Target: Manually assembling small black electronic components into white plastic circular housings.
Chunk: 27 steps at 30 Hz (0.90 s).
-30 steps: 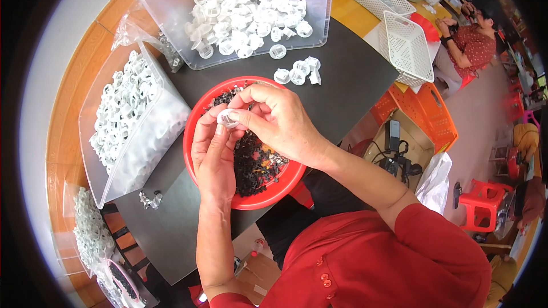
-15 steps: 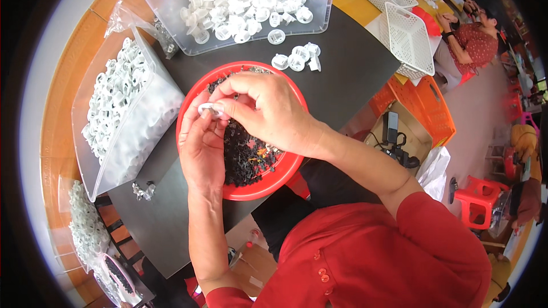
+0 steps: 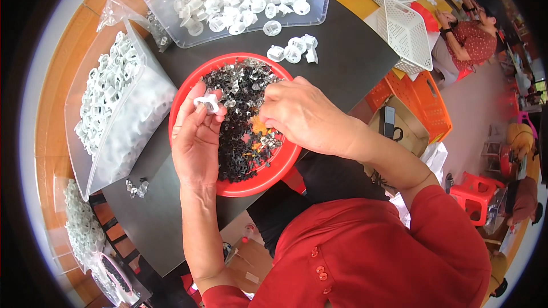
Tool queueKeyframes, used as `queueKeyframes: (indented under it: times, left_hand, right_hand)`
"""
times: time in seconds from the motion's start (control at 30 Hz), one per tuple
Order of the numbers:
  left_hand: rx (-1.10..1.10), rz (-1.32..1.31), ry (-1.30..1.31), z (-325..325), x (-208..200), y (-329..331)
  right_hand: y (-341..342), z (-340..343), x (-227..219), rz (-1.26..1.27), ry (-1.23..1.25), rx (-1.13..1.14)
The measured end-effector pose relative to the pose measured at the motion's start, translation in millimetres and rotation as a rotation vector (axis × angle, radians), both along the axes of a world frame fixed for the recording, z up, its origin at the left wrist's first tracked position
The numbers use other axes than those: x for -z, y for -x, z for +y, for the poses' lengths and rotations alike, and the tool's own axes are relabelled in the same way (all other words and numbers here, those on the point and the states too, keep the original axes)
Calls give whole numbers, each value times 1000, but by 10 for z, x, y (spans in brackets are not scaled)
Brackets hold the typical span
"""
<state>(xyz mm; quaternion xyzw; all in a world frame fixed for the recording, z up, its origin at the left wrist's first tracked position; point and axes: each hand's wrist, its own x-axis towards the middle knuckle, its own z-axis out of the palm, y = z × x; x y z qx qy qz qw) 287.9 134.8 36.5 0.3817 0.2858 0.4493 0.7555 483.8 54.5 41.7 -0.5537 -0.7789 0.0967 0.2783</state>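
Observation:
My left hand pinches a small white plastic ring-shaped part between thumb and fingers, above the left side of a red basin. In the basin lie many tiny black pieces, clear ones toward the far side and some orange pieces. Over the basin's right side is my right hand, back upward. Its fingers are bent together and reach down to the small pieces; whatever they grip is hidden.
A clear bin of round white parts stands behind the basin, and another bin of white ring parts stands to the left. A few white caps and some small metal-looking pieces lie on the dark table. Baskets and a seated co-worker are at right.
My right hand has let go of the white ring part and moved right, down to the small pieces in the basin. My left hand keeps the part, now more exposed.

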Motion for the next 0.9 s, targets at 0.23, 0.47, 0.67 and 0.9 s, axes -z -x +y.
queueKeyframes:
  times: [0.23, 0.47, 0.67, 0.9]
  left_hand:
    - [-3, -13, -7, 10, -2, -1]
    - [48, -7, 9, -35, -48, -26]
    - [58, 7, 2, -48, -56, -34]
    - [76, 17, -32, -51, -51, -32]
  right_hand:
    - [38, 13, 4, -126, -63, -51]
    - [31, -17, -50, -196, 3, -83]
    - [18, -17, 18, -181, -51, -79]
    - [22, -23, 42, -125, -60, -109]
